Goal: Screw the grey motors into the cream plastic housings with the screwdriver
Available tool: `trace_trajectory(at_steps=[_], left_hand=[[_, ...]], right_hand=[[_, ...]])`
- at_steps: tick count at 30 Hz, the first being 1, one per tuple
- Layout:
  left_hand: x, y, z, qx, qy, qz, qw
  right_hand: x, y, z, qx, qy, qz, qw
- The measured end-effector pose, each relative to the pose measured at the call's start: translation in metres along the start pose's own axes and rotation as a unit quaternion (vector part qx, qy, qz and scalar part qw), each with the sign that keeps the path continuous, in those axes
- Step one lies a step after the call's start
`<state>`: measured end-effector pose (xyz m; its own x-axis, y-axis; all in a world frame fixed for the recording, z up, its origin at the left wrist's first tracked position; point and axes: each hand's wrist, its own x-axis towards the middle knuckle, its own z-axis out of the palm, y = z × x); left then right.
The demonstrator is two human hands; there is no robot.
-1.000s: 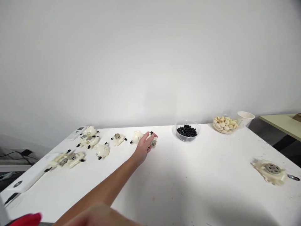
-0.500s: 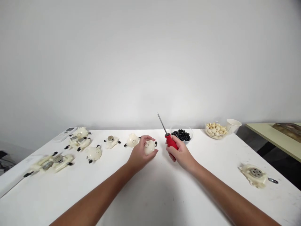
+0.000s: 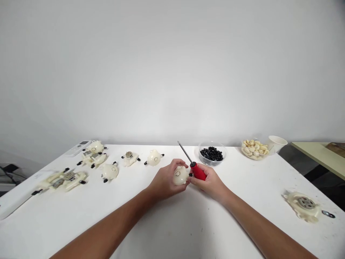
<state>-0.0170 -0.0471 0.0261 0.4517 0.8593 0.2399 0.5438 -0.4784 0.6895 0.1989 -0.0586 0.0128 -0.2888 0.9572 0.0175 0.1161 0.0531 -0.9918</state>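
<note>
My left hand (image 3: 168,180) is wrapped round a cream round plastic part (image 3: 180,175) with a black tip on its right side, lifted near the middle of the table. Close beside it, my right hand (image 3: 208,181) grips the red handle of a screwdriver (image 3: 198,171), whose metal shaft points up and to the left. The thumb of that hand is at the part's black tip. Behind my right hand stands a clear bowl of small black pieces (image 3: 211,154). Another cream part (image 3: 153,158) lies on the table behind my left hand.
Several cream parts (image 3: 110,171) lie on the left of the white table (image 3: 167,230), near a white remote (image 3: 78,148). A bowl of cream discs (image 3: 254,149) and a white cup (image 3: 277,144) stand at back right. One grey-centred part (image 3: 304,203) lies at right.
Both hands have come together. The part in my left hand has moved right and turned, and my right thumb now reaches its black tip. The screwdriver is slightly lower. The view has shifted a little.
</note>
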Motion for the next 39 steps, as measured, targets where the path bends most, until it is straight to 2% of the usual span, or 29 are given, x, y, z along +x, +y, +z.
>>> trace_trajectory(at_steps=[3, 6, 9, 11, 13, 16, 19, 23, 29, 39], left_hand=[[0.001, 0.001, -0.001, 0.031, 0.002, 0.000, 1.000], [0.001, 0.001, -0.002, 0.026, 0.009, 0.012, 1.000], [0.002, 0.000, -0.002, -0.017, 0.020, 0.005, 1.000], [0.004, -0.001, -0.001, -0.086, 0.031, -0.025, 0.995], [0.007, -0.004, -0.001, -0.184, 0.046, -0.077, 0.979], [0.015, -0.012, -0.002, -0.316, 0.074, -0.155, 0.933], [0.021, -0.021, -0.003, -0.375, 0.122, -0.176, 0.902], [0.024, -0.030, -0.003, -0.399, 0.162, -0.183, 0.884], [0.024, -0.038, -0.007, -0.442, 0.160, -0.194, 0.861], [0.023, -0.033, -0.010, -0.436, 0.147, -0.213, 0.862]], right_hand=[[-0.002, 0.003, 0.005, -0.038, 0.031, -0.020, 0.999], [-0.003, 0.003, 0.006, -0.037, 0.036, -0.035, 0.998], [-0.003, 0.002, 0.003, -0.002, 0.038, -0.038, 0.999], [-0.004, 0.003, -0.001, 0.032, 0.037, -0.026, 0.998], [-0.004, 0.005, -0.004, 0.050, 0.038, -0.023, 0.998], [-0.003, 0.004, -0.009, 0.007, 0.074, -0.049, 0.996], [-0.003, 0.000, -0.016, -0.075, 0.119, -0.088, 0.986], [-0.003, -0.005, -0.025, -0.180, 0.148, -0.161, 0.959], [-0.005, -0.005, -0.028, -0.255, 0.158, -0.258, 0.918], [-0.007, -0.008, -0.026, -0.287, 0.168, -0.285, 0.899]])
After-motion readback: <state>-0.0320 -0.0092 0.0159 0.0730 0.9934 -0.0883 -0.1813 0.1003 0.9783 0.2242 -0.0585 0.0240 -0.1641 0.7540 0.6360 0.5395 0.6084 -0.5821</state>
